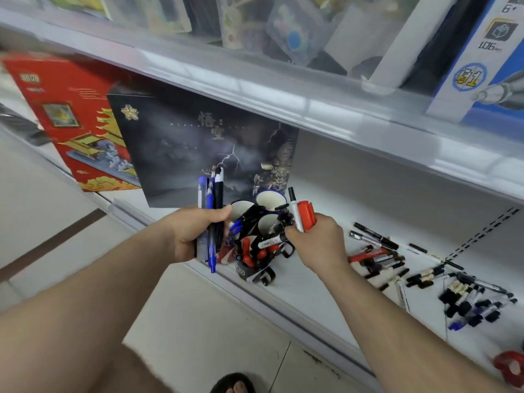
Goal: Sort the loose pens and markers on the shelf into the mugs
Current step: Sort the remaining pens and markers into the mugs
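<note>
Nearest to me, low in the frame, I see both forearms reaching up toward the shelf (317, 290). My left hand (195, 231), just left of centre, has its fingers wrapped around a bundle of pens (211, 205); their long axes run nearly vertical in the picture, caps and tips pointing to the top of the frame, with a blue one sticking out below the fist. My right hand (314, 242), just right of centre, has its fingers clamped on several markers at once: a red marker (307, 215) and a white-barrelled marker (295, 208) stand upright above the knuckles, black cap uppermost, while another white marker (270, 243) lies almost level, pointing left toward the mugs.

Between the two hands stands a cluster of mugs (255, 231) near the shelf's front edge. The lowest, dark mug (246, 272) holds red-capped markers standing upright. The one beside the left hand holds blue pens, though blur hides how many. The two white-lined mugs (269, 200) behind them look open at the mouth; I cannot tell what is inside.

At the right of the frame, loose pens and markers (425, 276) lie scattered flat on the shelf, mostly black and white with one red, pointing in mixed directions.

Further back, upper left, a dark box (198, 143) and a red box (71, 114) stand against the shelf back.
</note>
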Demonstrator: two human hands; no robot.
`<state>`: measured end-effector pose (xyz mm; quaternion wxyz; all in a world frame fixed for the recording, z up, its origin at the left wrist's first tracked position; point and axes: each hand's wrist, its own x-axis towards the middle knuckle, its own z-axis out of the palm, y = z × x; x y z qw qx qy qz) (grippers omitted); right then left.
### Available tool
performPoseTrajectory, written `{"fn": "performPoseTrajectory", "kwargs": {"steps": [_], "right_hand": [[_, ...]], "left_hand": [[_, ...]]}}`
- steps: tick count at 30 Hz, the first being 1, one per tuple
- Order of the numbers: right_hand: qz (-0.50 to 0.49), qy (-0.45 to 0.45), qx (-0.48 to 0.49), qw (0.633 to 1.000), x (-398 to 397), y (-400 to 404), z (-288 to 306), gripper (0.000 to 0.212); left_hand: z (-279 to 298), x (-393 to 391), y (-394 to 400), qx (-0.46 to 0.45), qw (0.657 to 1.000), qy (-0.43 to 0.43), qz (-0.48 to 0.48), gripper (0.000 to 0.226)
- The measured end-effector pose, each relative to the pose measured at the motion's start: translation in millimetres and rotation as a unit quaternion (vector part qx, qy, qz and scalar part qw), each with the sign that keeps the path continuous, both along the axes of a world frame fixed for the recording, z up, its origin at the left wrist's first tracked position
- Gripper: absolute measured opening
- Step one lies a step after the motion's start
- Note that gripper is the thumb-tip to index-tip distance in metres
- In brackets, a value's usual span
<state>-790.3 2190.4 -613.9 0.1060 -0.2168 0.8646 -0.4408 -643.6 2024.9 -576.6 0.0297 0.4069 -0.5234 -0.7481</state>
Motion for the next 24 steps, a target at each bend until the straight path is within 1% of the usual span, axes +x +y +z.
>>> {"fn": "performPoseTrajectory", "kwargs": {"steps": [2,6,10,13,17,18,19,20,21,22,24], "right_hand": [[0.012,0.016,0.024,1.000,-1.8,-16.1,-6.6,0.033],[0.037,0.029,0.068,0.997,-9.3,-37.5,-21.5,0.027],[0.045,-0.012,0.108,0.993,-17.7,-55.0,-42.1,0.021],[0.076,-0.025,0.168,0.983,-22.5,-65.4,-59.4,0.028],[0.073,-0.052,0.185,0.979,-26.4,-70.8,-72.8,0.030],[0.061,-0.066,0.173,0.981,-24.9,-71.4,-72.4,0.032],[0.034,-0.091,0.131,0.987,-22.3,-70.8,-70.4,0.030],[0.002,-0.127,0.062,0.990,-17.4,-69.4,-63.7,0.025],[-0.028,-0.175,-0.021,0.984,-9.6,-66.1,-53.4,0.019],[-0.043,-0.223,-0.102,0.969,0.2,-61.7,-40.4,0.015],[-0.020,-0.293,-0.208,0.933,22.6,-49.7,-14.8,0.014]], "left_hand": [[-1.9,0.1,-4.9,0.002,1.000,0.004,-0.005,0.032],[-7.1,-3.9,-10.3,-0.003,1.000,0.010,-0.013,0.028],[-11.4,-8.3,-11.8,-0.001,1.000,0.023,-0.021,0.026],[-12.1,-10.3,-8.1,0.018,0.998,0.028,-0.051,0.023],[-10.7,-11.6,-4.9,0.038,0.995,0.061,-0.074,0.025],[-10.8,-11.7,-4.8,0.042,0.994,0.067,-0.074,0.025],[-12.0,-11.8,-5.6,0.047,0.994,0.073,-0.072,0.026],[-12.4,-11.5,-6.6,0.050,0.993,0.077,-0.070,0.027],[-13.4,-11.7,-8.0,0.051,0.993,0.081,-0.067,0.028],[-14.1,-12.0,-9.1,0.053,0.993,0.088,-0.061,0.029],[-15.5,-15.2,-9.6,0.060,0.991,0.113,-0.040,0.030]]}}
